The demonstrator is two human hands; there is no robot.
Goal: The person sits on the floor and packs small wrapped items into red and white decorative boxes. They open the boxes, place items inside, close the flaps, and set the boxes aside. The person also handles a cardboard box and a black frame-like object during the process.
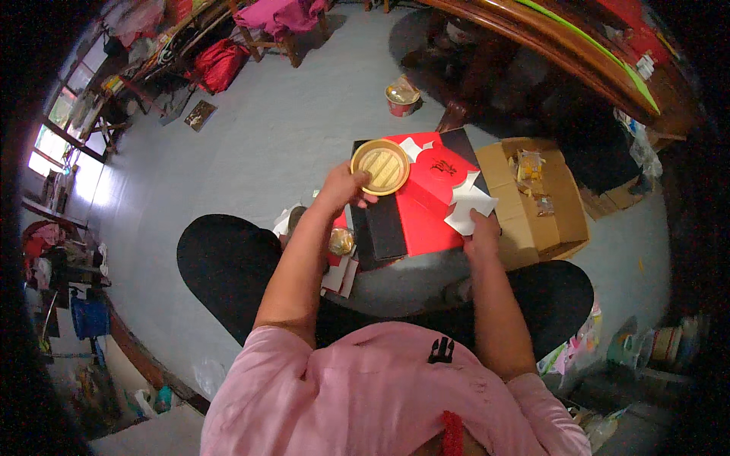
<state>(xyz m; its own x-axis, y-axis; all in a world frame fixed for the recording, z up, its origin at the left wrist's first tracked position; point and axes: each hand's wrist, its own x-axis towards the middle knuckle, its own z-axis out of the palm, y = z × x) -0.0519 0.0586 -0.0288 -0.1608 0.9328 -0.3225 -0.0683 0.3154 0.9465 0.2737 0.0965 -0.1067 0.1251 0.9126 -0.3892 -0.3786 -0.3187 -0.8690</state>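
Observation:
My left hand [349, 185] grips the edge of a small round woven-bamboo-style basket [383, 167], tilted so that its slatted inner face shows. Pinched in my right hand [483, 232] is a piece of white card [471, 208] with a torn-looking or die-cut edge. Both are over a red gift box or folder [428, 228] with a black border, which lies in front of my crossed legs. On it a scalloped red flap [442, 168] bears dark writing. By my left forearm sits a small round wrapped item [341, 241], with white and red card pieces [341, 276] beside it.
An open cardboard box [513, 228] on my right holds small wrapped packets [529, 165]. Farther off, a red tub [402, 98] with clear wrapping on top stands on the grey floor [274, 125]. A wooden furniture edge [547, 43] curves across the upper right.

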